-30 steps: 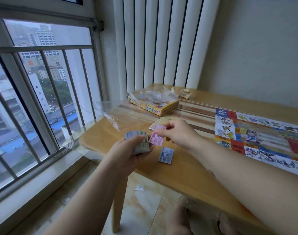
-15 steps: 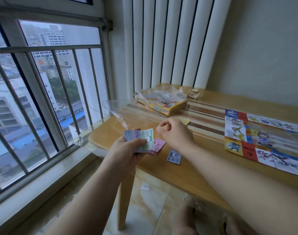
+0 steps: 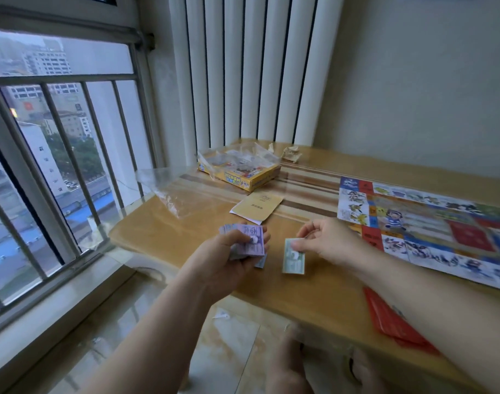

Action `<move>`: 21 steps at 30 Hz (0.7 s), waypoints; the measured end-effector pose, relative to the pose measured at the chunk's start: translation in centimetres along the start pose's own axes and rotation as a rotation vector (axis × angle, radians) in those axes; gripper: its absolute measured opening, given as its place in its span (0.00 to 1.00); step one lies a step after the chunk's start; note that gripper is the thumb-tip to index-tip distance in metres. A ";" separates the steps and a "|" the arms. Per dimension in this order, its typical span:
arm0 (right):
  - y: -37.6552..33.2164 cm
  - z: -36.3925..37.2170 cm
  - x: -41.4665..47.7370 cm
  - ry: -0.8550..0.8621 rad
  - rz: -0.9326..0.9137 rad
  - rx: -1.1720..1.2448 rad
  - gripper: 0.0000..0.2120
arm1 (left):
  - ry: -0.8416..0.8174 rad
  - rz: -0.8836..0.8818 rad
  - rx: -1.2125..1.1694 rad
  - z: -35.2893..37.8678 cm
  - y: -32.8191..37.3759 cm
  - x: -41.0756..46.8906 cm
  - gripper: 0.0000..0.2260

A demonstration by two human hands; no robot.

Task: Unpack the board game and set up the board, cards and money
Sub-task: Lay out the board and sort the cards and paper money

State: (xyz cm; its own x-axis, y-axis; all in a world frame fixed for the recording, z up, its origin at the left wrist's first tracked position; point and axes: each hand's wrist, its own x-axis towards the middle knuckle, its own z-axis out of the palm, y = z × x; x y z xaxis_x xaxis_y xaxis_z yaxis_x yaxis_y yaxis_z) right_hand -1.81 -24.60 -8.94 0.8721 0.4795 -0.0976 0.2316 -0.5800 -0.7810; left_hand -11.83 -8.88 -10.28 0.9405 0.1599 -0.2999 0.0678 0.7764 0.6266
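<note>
Wooden table (image 3: 186, 237), left hand (image 3: 228, 260) gripping purple-topped money stack (image 3: 247, 241), right hand (image 3: 325, 241) fingers pinching green note (image 3: 292, 255)

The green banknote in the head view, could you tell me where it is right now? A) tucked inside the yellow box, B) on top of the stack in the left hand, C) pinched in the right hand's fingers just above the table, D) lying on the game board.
C: the right hand pinches the green banknote by its top end over the wooden table, apart from the purple-topped stack in the left hand.
</note>
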 end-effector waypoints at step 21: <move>1.6 -5.1 -2.3 -0.109 0.012 -0.101 0.06 | -0.042 0.087 0.120 3.1 -1.4 0.6 0.15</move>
State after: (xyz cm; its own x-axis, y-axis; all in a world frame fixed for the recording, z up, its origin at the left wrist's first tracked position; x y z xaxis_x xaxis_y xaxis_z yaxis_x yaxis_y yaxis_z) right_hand -1.28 -30.00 -6.80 0.8243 0.5376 -0.1775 0.2684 -0.6471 -0.7136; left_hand -10.30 -11.76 -9.14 0.9574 0.1960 -0.2122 0.0223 0.6821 0.7310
